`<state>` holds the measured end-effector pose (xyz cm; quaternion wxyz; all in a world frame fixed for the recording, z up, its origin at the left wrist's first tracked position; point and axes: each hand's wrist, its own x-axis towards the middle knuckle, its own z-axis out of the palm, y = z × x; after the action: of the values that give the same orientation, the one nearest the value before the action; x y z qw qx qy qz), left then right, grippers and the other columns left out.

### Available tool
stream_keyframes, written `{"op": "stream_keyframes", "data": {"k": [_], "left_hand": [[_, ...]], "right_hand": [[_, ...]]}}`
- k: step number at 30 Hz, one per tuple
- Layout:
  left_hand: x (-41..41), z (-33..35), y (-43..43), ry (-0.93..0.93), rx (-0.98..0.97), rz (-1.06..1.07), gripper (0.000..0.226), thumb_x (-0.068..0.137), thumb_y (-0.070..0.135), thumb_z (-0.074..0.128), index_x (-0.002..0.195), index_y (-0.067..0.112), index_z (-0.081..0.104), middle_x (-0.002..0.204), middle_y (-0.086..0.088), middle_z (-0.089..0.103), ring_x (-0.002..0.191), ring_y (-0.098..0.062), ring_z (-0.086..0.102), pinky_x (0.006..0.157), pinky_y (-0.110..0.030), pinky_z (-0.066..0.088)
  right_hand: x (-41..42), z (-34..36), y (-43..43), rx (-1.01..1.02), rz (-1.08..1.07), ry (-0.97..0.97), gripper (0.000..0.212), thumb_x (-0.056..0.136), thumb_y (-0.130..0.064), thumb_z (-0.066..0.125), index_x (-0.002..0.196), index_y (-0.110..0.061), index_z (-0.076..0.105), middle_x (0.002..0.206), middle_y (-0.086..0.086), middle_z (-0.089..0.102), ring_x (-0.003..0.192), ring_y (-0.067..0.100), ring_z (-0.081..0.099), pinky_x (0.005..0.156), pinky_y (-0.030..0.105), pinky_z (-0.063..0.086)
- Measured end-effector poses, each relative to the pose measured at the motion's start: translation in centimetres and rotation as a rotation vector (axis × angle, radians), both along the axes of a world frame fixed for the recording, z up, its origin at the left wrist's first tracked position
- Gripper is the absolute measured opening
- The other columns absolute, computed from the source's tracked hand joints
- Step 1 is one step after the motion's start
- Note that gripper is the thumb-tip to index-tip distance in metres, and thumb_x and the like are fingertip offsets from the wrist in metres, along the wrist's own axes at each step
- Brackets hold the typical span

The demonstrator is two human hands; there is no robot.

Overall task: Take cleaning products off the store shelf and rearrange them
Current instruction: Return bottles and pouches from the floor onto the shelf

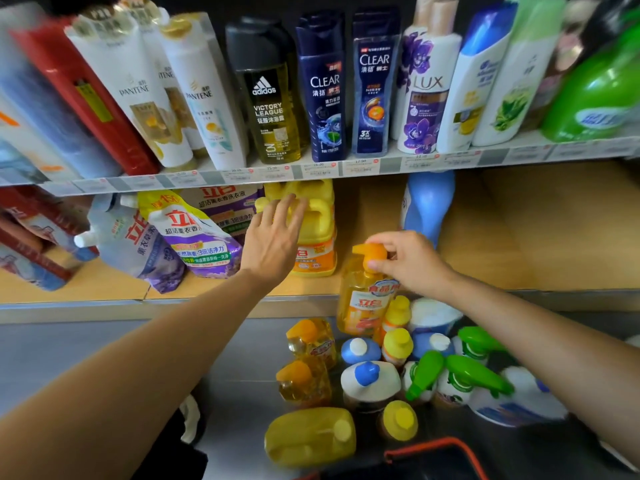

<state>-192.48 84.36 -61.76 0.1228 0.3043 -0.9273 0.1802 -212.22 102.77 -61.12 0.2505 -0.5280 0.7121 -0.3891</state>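
**Shelf partly cleared**

My right hand [412,261] is pinching the pump bottle [363,299], just right of the yellow jug [317,220]; left hand [273,237], fingers spread, is touching it. Bottles [370,379] are crowding below the jug; pouches [194,233] are waiting left.

Both forearms are bare up to the frame edges; the left hand [273,237] and right hand [412,261] wear nothing. Dark clothing [166,448] shows at lower left.

A yellow jug [319,225] with an orange label is pictured beneath the left fingers [289,211], an orange-topped amber pump bottle [360,301] between the right fingers [389,239].
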Motion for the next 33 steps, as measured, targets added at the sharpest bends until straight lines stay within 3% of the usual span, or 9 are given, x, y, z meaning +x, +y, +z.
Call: {"op": "stream_keyframes", "data": {"k": [4, 7, 10, 15, 20, 24, 27, 30, 33], "left_hand": [[0.1, -0.5, 1.6, 0.134, 0.17, -0.146, 0.057, 0.082, 0.032, 0.077, 0.131, 0.02, 0.051, 0.12, -0.005, 0.054, 0.102, -0.027, 0.06, 0.063, -0.035, 0.051], [0.4, -1.4, 2.0, -0.127, 0.505, -0.088, 0.038, 0.093, 0.049, 0.062, 0.124, 0.028, 0.06, 0.114, 0.005, 0.066, 0.105, -0.02, 0.063, 0.073, -0.034, 0.053], [1.1, -3.0, 2.1, -0.461, 0.806, 0.048, 0.045, 0.094, 0.06, 0.055, 0.126, 0.029, 0.062, 0.121, 0.002, 0.068, 0.11, -0.021, 0.062, 0.092, -0.038, 0.052], [2.7, -6.6, 2.4, -0.588, 1.074, 0.081, 0.046, 0.096, 0.052, 0.059, 0.132, 0.022, 0.061, 0.135, -0.004, 0.06, 0.121, -0.021, 0.055, 0.103, -0.037, 0.045], [1.8, -7.1, 1.7, -0.512, 1.281, 0.182, 0.026, 0.095, 0.042, 0.066, 0.112, 0.022, 0.065, 0.103, -0.004, 0.069, 0.073, -0.012, 0.064, 0.06, -0.021, 0.052], [1.6, -6.8, 1.6, -0.473, 1.492, 0.307, 0.022, 0.097, 0.031, 0.066, 0.114, 0.018, 0.06, 0.09, -0.007, 0.075, 0.07, -0.018, 0.074, 0.06, -0.023, 0.056], [1.3, -6.5, 1.9, -0.467, 1.479, 0.261, 0.023, 0.097, 0.031, 0.066, 0.115, 0.021, 0.057, 0.081, -0.001, 0.075, 0.069, -0.013, 0.073, 0.059, -0.022, 0.055], [0.9, -5.8, 2.2, -0.43, 1.416, 0.181, 0.035, 0.091, 0.028, 0.074, 0.12, 0.019, 0.056, 0.089, -0.002, 0.072, 0.071, -0.009, 0.067, 0.058, -0.02, 0.05], [0.5, -5.0, 2.6, -0.399, 1.237, 0.094, 0.041, 0.084, 0.029, 0.08, 0.117, 0.022, 0.057, 0.109, -0.003, 0.066, 0.086, -0.011, 0.063, 0.066, -0.023, 0.052]], "right_hand": [[-1.1, 4.2, -1.0, -0.065, -0.019, -0.011, 0.03, 0.084, -0.011, 0.078, 0.104, -0.031, 0.069, 0.094, -0.011, 0.074, 0.092, 0.005, 0.072, 0.085, 0.035, 0.06], [-1.7, 6.1, -2.0, -0.101, -0.032, -0.01, 0.028, 0.085, -0.012, 0.077, 0.104, -0.031, 0.07, 0.095, -0.01, 0.076, 0.091, 0.001, 0.072, 0.081, 0.026, 0.059], [-1.9, 6.1, -2.9, -0.128, -0.086, 0.02, 0.029, 0.086, -0.015, 0.077, 0.112, -0.024, 0.071, 0.101, -0.005, 0.076, 0.097, 0.006, 0.071, 0.088, 0.035, 0.059], [-1.8, 2.5, -3.1, -0.105, -0.2, 0.026, 0.03, 0.084, -0.012, 0.078, 0.113, -0.018, 0.071, 0.107, 0.004, 0.074, 0.105, 0.024, 0.068, 0.093, 0.052, 0.054], [-1.7, 1.2, -3.7, -0.163, -0.267, 0.036, 0.031, 0.087, -0.018, 0.076, 0.117, -0.014, 0.069, 0.11, 0.005, 0.073, 0.106, 0.025, 0.067, 0.093, 0.051, 0.053], [-2.0, 0.9, -3.4, -0.09, -0.259, 0.039, 0.035, 0.087, -0.035, 0.076, 0.115, -0.016, 0.067, 0.107, 0.003, 0.073, 0.104, 0.022, 0.067, 0.091, 0.048, 0.055], [-2.7, -0.2, -2.3, 0.039, -0.175, 0.029, 0.055, 0.076, -0.043, 0.084, 0.122, -0.02, 0.065, 0.114, 0.001, 0.07, 0.113, 0.025, 0.061, 0.097, 0.049, 0.051], [-3.0, -1.6, -1.0, 0.121, -0.098, -0.032, 0.093, 0.071, -0.026, 0.091, 0.15, -0.024, 0.042, 0.133, 0.002, 0.063, 0.121, 0.021, 0.06, 0.103, 0.043, 0.051], [-2.6, -2.8, -1.0, 0.064, -0.149, 0.003, 0.095, 0.075, -0.016, 0.087, 0.154, -0.026, 0.035, 0.133, 0.003, 0.064, 0.122, 0.02, 0.061, 0.103, 0.044, 0.052]]}}
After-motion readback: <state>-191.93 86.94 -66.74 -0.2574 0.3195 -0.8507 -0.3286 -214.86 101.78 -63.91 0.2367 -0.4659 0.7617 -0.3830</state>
